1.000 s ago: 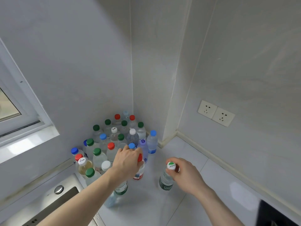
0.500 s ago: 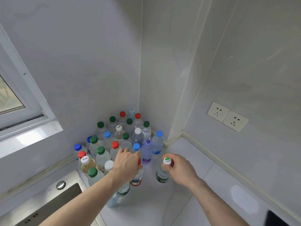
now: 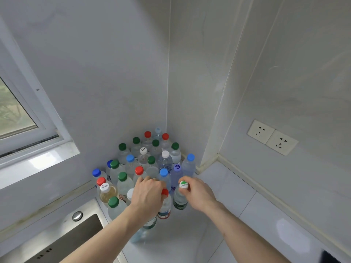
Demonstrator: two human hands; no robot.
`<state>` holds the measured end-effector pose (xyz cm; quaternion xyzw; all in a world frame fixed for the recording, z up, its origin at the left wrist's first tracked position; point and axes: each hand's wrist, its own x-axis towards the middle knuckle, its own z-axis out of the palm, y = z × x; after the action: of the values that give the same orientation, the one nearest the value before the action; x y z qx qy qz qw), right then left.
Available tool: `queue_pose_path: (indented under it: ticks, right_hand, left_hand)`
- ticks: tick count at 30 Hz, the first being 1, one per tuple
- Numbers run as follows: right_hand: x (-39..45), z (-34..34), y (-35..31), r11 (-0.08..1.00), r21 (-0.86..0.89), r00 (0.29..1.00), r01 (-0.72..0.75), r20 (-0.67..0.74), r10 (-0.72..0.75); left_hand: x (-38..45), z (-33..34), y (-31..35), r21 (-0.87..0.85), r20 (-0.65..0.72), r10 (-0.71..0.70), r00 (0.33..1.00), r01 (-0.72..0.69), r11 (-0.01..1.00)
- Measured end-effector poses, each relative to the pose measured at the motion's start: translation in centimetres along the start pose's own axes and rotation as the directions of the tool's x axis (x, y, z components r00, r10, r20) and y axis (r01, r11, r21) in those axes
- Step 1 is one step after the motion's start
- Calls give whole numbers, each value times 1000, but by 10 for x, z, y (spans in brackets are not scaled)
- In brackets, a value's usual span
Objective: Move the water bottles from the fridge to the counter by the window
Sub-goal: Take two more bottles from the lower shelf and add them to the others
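White worktop [image 3: 237, 188] runs into a wall corner; the bottle cluster is taken as landmark. Steel sink [image 3: 62, 236] lies left of and nearer than the cluster, window [image 3: 17, 114] up and to its left, double wall socket [image 3: 272, 137] well to its right on the side wall.

Bottle cluster [image 3: 144, 160]: many upright clear plastic bottles packed against the corner, caps green, red, blue and white, bodies touching or just beside one another.

Left hand [image 3: 149, 196] sits at the near edge of the cluster, palm down, fingers curled over the tops of bottles there. It covers a red-capped bottle [image 3: 164, 205] and a green-labelled bottle [image 3: 151, 223] just below the wrist; exactly which it grasps cannot be told.

Right hand [image 3: 199, 192], at the near right edge of the cluster, pinches the neck of a white-capped bottle [image 3: 180, 198], green mark on the cap. That bottle stands upright on the worktop, just beside a purple-capped bottle [image 3: 176, 175].
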<state>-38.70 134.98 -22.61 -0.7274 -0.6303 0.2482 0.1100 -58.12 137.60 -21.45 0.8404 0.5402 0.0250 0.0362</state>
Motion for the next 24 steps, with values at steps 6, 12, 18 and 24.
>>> queue_pose_path:
  ticks: [6,12,18,24]
  right_hand:
    - [5,9,-12,1000,-14,1000,24,12,-23]
    - [2,8,-12,998,-63,999,17,41,-15]
    - [-15,3,-16,998,-50,996,26,82,-22]
    - [-48,-6,-14,999,30,999,37,38,-38]
  left_hand:
    - [-4,5,-2,-76,-17,-45,999,43,996]
    - [-1,10,-2,-128,-4,-106,994,104,986]
    - [-6,14,-1,-152,-44,-135,990,127,980]
    - [-21,4,-3,-157,-83,-73,994,59,986]
